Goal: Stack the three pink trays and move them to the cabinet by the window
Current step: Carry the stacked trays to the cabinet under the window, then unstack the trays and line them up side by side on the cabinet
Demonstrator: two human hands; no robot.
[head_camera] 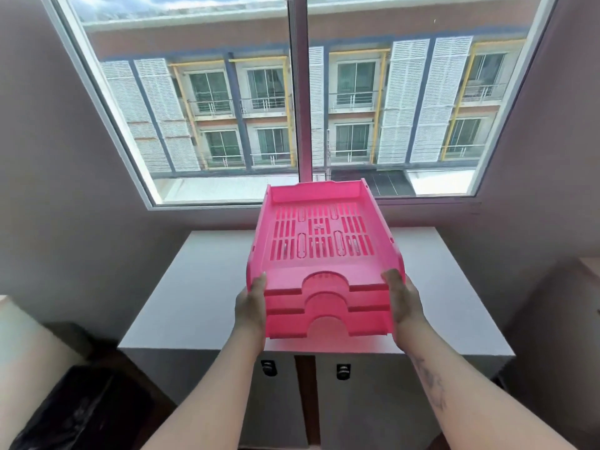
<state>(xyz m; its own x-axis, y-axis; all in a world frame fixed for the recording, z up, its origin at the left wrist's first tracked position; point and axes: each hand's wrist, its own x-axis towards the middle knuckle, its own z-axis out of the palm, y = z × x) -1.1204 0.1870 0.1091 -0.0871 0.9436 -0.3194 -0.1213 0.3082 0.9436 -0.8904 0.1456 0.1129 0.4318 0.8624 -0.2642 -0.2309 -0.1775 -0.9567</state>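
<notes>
fingers of the left hand [251, 303] are wrapped around the left side of the stack of three pink trays [324, 254], the thumb lying up along the near left corner, and the fingers of the right hand [404, 298] clasp the right side the same way, thumb on the near right corner, so both hands are grasping the stack. between the two hands the three front lips show one under another, each with an arched cut-out, the trays nested and aligned. beyond the fingertips the slotted floor of the top tray tilts slightly up toward the window [298, 92]. the stack is carried in the air above the white cabinet [201, 287]; a pink glow lies on the cabinet top just below the hands, and whether the trays touch it cannot be told. beneath the wrists the cabinet's two doors show dark knobs [268, 367]. left of the left forearm sits a dark bin [81, 410].
</notes>
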